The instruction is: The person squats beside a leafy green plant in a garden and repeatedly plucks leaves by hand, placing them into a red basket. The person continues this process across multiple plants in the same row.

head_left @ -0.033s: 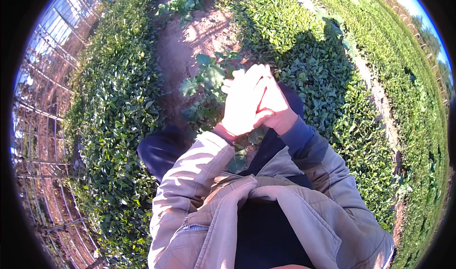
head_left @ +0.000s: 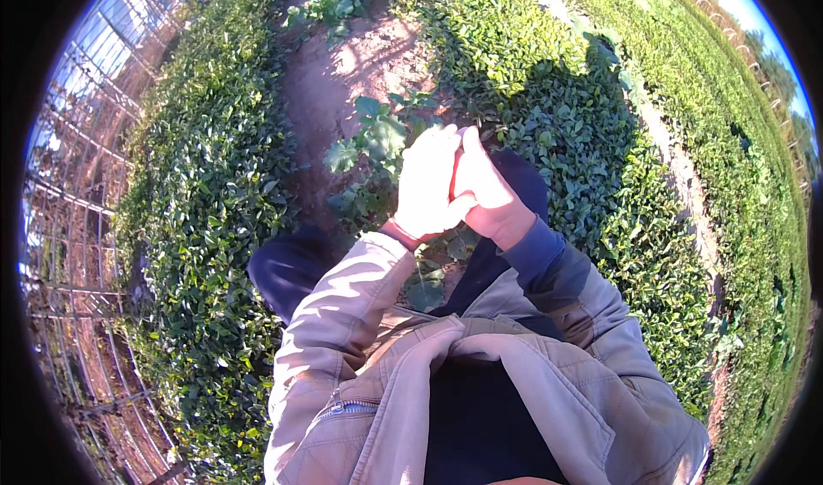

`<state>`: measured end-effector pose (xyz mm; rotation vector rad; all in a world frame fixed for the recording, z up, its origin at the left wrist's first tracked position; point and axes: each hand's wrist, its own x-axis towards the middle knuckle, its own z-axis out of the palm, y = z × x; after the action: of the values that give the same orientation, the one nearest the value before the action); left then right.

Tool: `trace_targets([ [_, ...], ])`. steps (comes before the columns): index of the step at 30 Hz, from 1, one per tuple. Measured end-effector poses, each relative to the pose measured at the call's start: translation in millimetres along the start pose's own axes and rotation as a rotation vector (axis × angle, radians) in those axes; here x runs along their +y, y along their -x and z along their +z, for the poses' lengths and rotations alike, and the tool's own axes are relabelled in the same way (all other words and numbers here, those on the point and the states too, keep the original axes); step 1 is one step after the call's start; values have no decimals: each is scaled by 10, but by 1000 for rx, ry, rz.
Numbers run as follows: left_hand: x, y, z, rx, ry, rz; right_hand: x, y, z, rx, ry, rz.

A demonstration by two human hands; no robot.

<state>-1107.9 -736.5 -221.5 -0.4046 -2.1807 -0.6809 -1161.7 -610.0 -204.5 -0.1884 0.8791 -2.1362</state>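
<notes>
My left hand point(head_left: 428, 182) and my right hand point(head_left: 487, 188) meet in front of me, with their palms turned toward each other. The fingers of both are pressed together and curled in, and the thumbs come close near the wrists. Strong sun washes out the skin, and whatever may lie between the palms is hidden. Just beyond the hands, to their left, grows a broad-leaved green plant point(head_left: 383, 136). More of its leaves point(head_left: 426, 286) show below my wrists, between my dark-trousered knees.
A clipped leafy hedge row point(head_left: 206, 185) runs along my left, and another point(head_left: 591, 134) stands on my right, partly under my shadow. A bare soil path point(head_left: 321, 82) lies between them. A wire fence point(head_left: 81, 254) borders the far left. A pale strip point(head_left: 677, 159) splits the right-hand rows.
My hands have drawn slightly down toward me. The fingers, crossed and partly spread before, are now folded into a tighter cupped shape.
</notes>
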Motion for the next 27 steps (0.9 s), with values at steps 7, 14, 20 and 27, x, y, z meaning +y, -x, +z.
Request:
trace_targets([
  [7, -1097, 1001, 111, 158, 597, -916, -776, 743, 550, -998, 135, -272],
  [14, -761, 1208, 50, -379, 779, -1127, -1030, 1405, 1617, -1505, -130, -240],
  [20, -424, 933, -206, -515, 491, -1130, -1119, 1796, 1363, -1437, 136, -363],
  [27, -826, 695, -649, -103, 310, -858, -748, 2326, -1750, 275, 965, -155],
])
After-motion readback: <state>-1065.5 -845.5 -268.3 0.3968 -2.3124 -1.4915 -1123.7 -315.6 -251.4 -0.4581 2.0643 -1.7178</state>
